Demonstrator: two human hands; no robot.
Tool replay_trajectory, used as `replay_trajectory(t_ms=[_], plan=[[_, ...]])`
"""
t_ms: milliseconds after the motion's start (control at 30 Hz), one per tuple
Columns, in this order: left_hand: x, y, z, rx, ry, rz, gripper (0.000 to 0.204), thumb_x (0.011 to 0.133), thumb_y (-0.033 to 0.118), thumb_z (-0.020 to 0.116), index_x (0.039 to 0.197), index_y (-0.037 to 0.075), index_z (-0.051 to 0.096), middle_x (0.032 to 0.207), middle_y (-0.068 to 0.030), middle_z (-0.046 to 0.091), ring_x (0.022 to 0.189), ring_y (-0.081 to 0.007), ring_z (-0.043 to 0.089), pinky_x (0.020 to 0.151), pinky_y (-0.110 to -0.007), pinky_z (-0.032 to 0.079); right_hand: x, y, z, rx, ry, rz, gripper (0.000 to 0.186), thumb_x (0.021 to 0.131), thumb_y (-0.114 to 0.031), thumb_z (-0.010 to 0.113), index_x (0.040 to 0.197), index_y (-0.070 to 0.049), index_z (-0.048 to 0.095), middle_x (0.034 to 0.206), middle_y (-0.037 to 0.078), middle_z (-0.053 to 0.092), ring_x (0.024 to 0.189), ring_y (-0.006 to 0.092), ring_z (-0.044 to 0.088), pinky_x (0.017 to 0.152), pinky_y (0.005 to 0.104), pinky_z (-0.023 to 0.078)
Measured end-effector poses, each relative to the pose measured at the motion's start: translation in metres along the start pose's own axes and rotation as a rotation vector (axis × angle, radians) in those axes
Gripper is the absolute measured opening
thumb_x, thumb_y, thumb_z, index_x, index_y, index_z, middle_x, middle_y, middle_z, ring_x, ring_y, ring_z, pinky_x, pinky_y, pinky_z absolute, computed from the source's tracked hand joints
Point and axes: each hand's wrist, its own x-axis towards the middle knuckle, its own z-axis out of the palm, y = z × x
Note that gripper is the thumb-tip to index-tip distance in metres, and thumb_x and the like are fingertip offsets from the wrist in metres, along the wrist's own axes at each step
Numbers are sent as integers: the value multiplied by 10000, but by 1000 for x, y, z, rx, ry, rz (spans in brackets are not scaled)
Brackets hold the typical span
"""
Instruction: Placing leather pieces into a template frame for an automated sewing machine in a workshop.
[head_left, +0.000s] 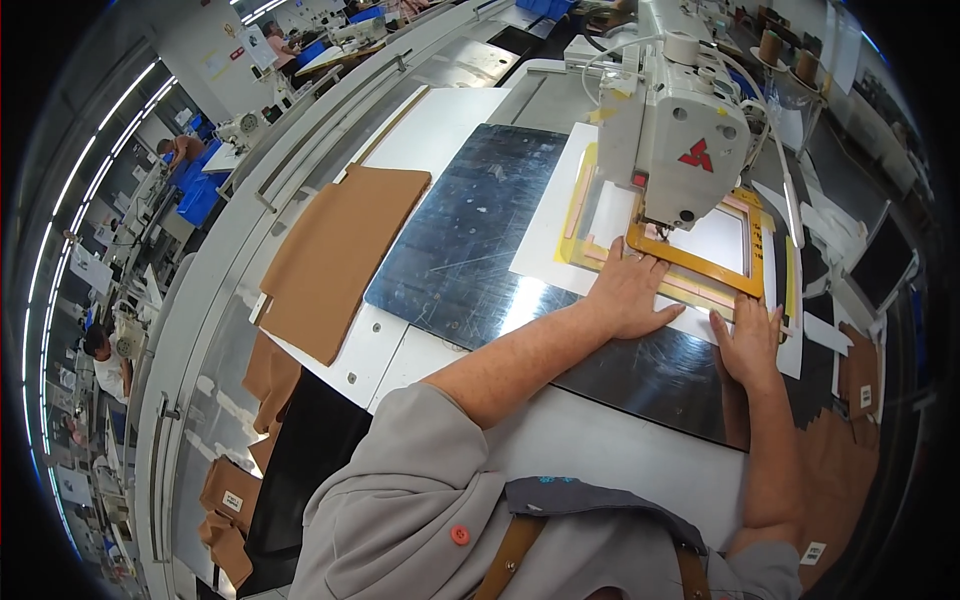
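- An orange-yellow, flat rectangular frame [693, 262] with an open middle and dark handwriting on its right bar lies beneath the white sewing machine head [690, 140].
- Below it is a clear, flat template [572, 215] with a yellow border and pale pinkish strips; a white paper sheet [545, 250] spreads under both.
- These lie toward the right end of a glossy, dark blue-grey plate [455, 230], well away from its left edge.
- The frame sits just beyond the hands, its near bar running between the left fingertips and the right ones.
- The left hand [632, 295] rests flat with fingers spread, grasping nothing, at the template's near edge.
- The right hand [752, 345] reaches the frame's near right corner with fingers extended, unclenched; whether its thumb pinches anything, I cannot tell.
- Around the needle, the view seems too small to show any stitching clearly.
- Left of the plate's left edge lies a smooth brown sheet of material [345, 260].
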Motion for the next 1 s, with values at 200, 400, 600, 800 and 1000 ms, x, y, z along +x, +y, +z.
replay_trajectory(t_ms=[200, 400, 600, 800, 1000], plan=[[0, 1, -1, 8, 24, 1, 825, 964, 637, 430, 1439, -35, 481, 1333, -221, 588, 1306, -345, 542, 1213, -608, 124, 0, 11, 15, -17, 104, 55, 747, 1021, -590, 430, 1360, 70, 521, 1392, 255, 518, 1518, 380, 259, 1203, 677, 112], [-1, 3, -6, 21, -18, -52, 856, 945, 657, 449, 1426, -49, 490, 1333, -214, 596, 1299, -348, 551, 1215, -619, 125, 1, 13, 20, 18, 150, 85, 730, 1018, -587, 447, 1317, 71, 554, 1417, 261, 511, 1536, 402, 212, 1189, 698, 130], [-4, 2, -8, 39, 1, -89, 890, 922, 685, 466, 1409, -59, 505, 1344, -231, 605, 1311, -337, 549, 1216, -620, 122, 8, 16, 24, 26, 170, 152, 778, 998, -633, 455, 1291, 74, 592, 1618, 212, 334, 1540, 405, 205, 1204, 674, 125], [-3, 8, 2, 60, 120, -113, 937, 898, 721, 468, 1394, -73, 510, 1306, -243, 625, 1295, -343, 560, 1207, -632, 142, 6, 25, 27, 6, 132, 245, 925, 972, -699, 419, 1494, 65, 422, 1653, 192, 280, 1558, 354, 178, 1231, 613, 114], [-8, -1, -1, 142, 24, -261, 933, 918, 667, 501, 1524, -33, 383, 1541, -230, 451, 1505, -313, 329, 1217, -625, 145, 18, 22, 38, 29, 228, 282, 1075, 890, -784, 460, 1531, 73, 356, 1629, 231, 315, 1553, 332, 213, 1237, 563, 173]])
